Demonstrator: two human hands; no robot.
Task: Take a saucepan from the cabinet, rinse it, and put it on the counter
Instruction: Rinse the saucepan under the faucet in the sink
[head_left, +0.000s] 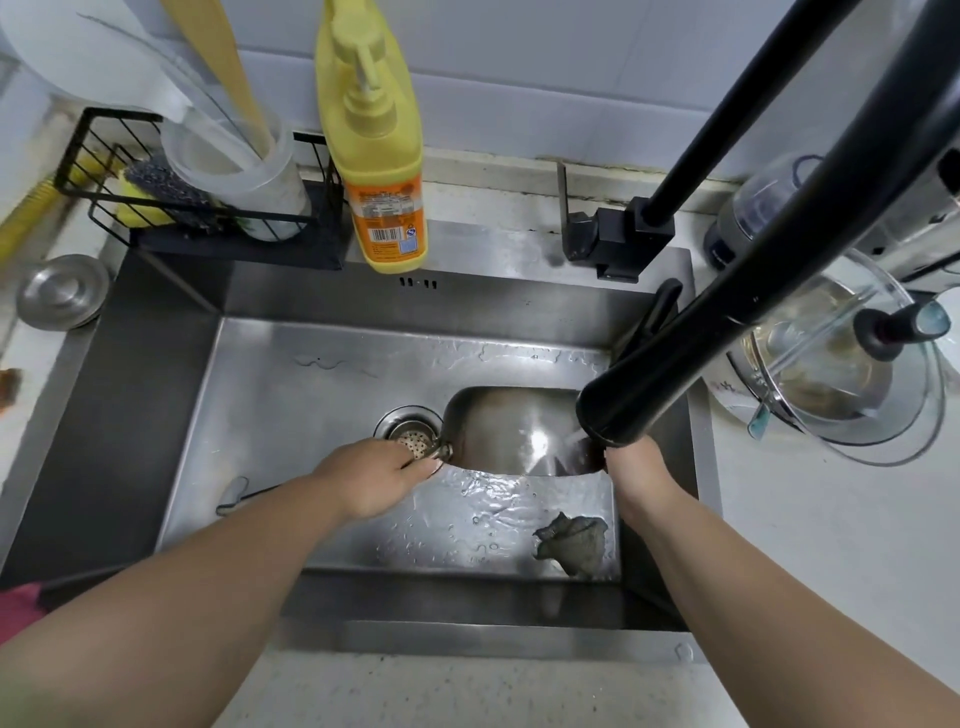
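Rinsing the saucepan (511, 428) under the faucet (623, 410) at two o'clock, we grip it with left hand (382, 478) and right hand (636, 470), next lifting it to the counter (831, 519).

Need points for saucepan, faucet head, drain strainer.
saucepan (511, 431), head view, on its shiny inner wall.
faucet head (623, 410), head view, on the black spray end.
drain strainer (410, 441), head view, on the perforated basket.

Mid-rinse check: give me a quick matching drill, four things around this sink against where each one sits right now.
Things:
1. saucepan
2. yellow soap bottle
3. grey rag
4. glass lid

Places:
A. sink floor, front right
B. counter right of the sink
C. under the running faucet, held by both hands
D. back rim of the sink

Pairs: 1-C, 2-D, 3-A, 4-B
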